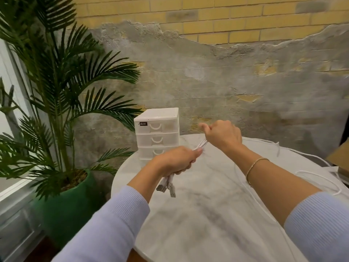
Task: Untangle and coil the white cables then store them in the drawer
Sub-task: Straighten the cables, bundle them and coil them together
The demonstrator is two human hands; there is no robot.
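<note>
My left hand point(176, 160) grips a bunch of white cables point(201, 145) above the round marble table point(207, 214); their USB plugs point(167, 188) hang below my fist. My right hand point(221, 135) holds the same strands a little farther up, pulled taut between both hands. More white cable point(319, 178) trails loose over the table's right side. A small white three-drawer box point(157, 133) stands at the table's far left edge, behind my left hand, with all drawers closed.
A palm plant in a green pot point(66, 197) stands on the floor left of the table. A cardboard box point(340, 157) sits at the right edge. A brick and plaster wall runs behind the table.
</note>
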